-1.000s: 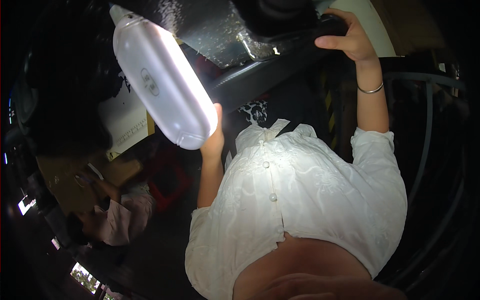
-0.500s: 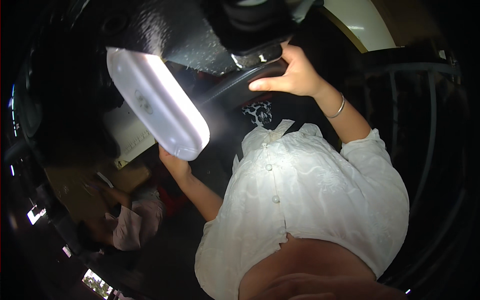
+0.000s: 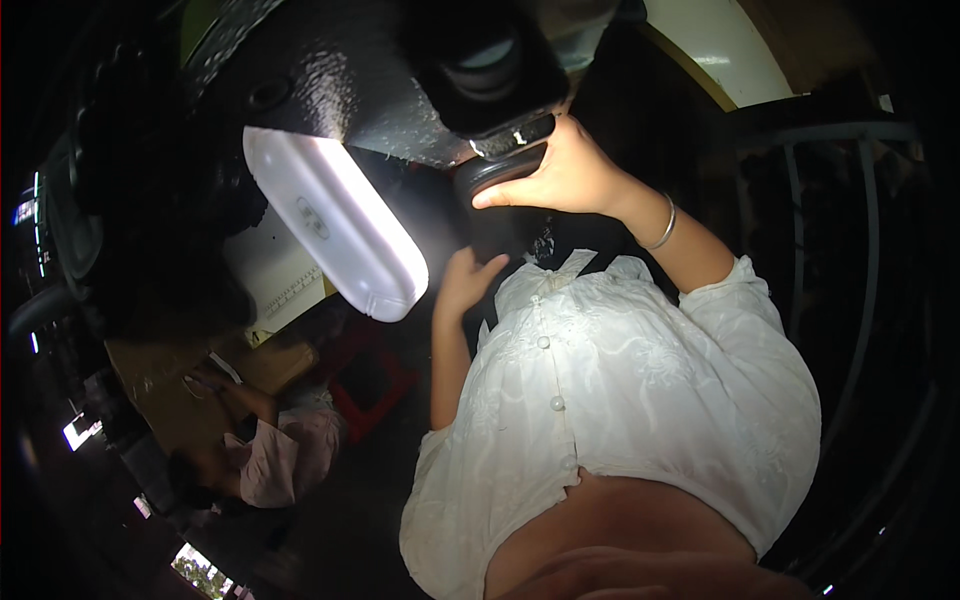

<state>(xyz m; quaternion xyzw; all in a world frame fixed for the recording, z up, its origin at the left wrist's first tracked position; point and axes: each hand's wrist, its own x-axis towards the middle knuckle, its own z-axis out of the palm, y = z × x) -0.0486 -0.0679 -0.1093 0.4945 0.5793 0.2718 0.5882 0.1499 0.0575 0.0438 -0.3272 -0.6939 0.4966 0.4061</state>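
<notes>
R hand [image 3: 580, 172] pinches blk band [image 3: 488, 174]: prob. light, bendy, slick; hold by edge. L hand [image 3: 465, 284]: thumb spread, can't tell grip.

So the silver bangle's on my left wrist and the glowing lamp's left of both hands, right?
No, the head view shows the silver bangle on your right wrist; the glowing lamp is indeed left of your left hand and right hand.
</notes>
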